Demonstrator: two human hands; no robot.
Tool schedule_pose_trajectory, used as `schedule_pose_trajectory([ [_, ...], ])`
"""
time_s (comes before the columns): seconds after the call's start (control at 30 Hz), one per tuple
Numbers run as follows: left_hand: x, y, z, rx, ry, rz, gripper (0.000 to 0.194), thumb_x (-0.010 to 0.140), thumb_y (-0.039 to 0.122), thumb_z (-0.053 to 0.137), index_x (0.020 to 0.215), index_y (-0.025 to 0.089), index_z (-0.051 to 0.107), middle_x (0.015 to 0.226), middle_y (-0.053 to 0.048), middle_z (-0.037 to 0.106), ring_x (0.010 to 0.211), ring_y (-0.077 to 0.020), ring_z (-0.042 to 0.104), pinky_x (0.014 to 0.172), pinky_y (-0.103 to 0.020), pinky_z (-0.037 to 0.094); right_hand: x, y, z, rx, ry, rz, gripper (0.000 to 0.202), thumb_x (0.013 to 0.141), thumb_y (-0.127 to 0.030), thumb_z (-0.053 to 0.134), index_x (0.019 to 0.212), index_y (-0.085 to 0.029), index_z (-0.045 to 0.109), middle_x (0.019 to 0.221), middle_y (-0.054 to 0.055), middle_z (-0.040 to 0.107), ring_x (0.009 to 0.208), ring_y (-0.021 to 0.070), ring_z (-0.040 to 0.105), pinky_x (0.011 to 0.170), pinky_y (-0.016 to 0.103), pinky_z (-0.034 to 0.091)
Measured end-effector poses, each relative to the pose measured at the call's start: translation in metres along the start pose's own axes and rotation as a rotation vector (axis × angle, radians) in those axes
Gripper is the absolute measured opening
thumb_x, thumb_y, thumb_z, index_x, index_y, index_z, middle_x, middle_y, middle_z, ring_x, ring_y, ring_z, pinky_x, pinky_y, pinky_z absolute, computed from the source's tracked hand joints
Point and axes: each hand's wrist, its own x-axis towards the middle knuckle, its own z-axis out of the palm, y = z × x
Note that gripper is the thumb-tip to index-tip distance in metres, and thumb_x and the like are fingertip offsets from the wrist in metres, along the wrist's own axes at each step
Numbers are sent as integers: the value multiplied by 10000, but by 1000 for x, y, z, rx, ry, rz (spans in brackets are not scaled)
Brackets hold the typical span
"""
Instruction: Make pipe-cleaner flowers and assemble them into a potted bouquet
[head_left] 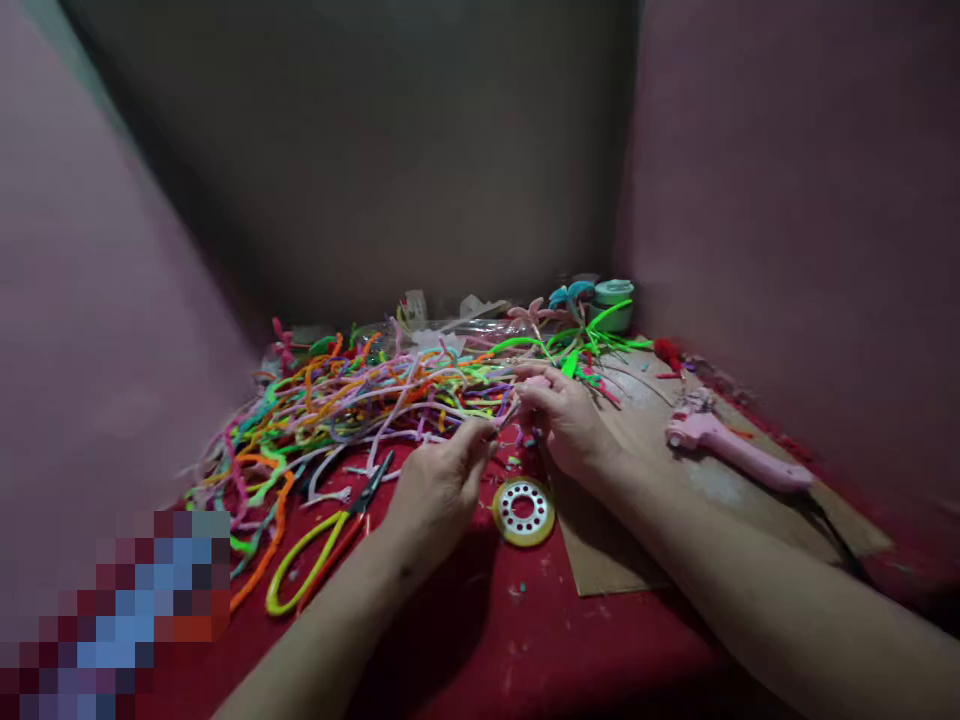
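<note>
My left hand (442,475) is closed in a pinch on the thin stem of a pink pipe-cleaner piece (536,383). Facing it, my right hand (566,420) has its fingers bent round the fuzzy pink part. Its exact shape is partly hidden by the fingers. Below the hands, a roll of yellowish tape (502,510) with a white, holed core lies flat on the red cloth (480,640). Scissors (367,492) with yellow and red handles rest left of my left hand. Behind both hands spreads a tangled pile of coloured pipe cleaners (375,390).
A pink glue gun (739,450) with a dark cord lies on a brown board (615,560) at the right. Pipe-cleaner flowers, one blue (571,294), and a pale green container (613,305) stand at the back. Pinkish walls close in on both sides. The lower left is pixelated.
</note>
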Motion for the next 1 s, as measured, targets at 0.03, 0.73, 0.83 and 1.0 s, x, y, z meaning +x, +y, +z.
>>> schedule_pose_trajectory([
  [0.03,0,-1,1,33,-12,3,250,868,273,386,996,202,588,609,2,600,466,-109,460,506,-213,292,1,2,-2,-4,1,-7,274,596,-199,569,862,-138,549,605,-49,504,490,70,404,458,207,282],
  [0.73,-7,0,3,667,-82,113,312,832,126,367,1064,207,560,787,-58,678,644,-231,637,482,-269,324,-4,0,-1,-241,22,-42,270,619,-175,541,886,-138,554,532,-72,470,465,70,367,437,203,267],
  [0.83,-8,3,2,675,-80,89,306,832,131,366,1051,214,564,799,-58,677,637,-234,637,476,-272,334,-4,1,-1,-236,8,-23,277,625,-185,526,897,-138,552,540,-67,477,469,73,373,443,203,280],
  [1.0,-7,0,7,575,-119,30,272,838,146,357,996,205,571,742,-54,679,623,-219,638,475,-261,323,-7,-2,2,-235,-8,-29,270,616,-179,537,883,-145,544,525,-74,459,468,72,367,438,200,266],
])
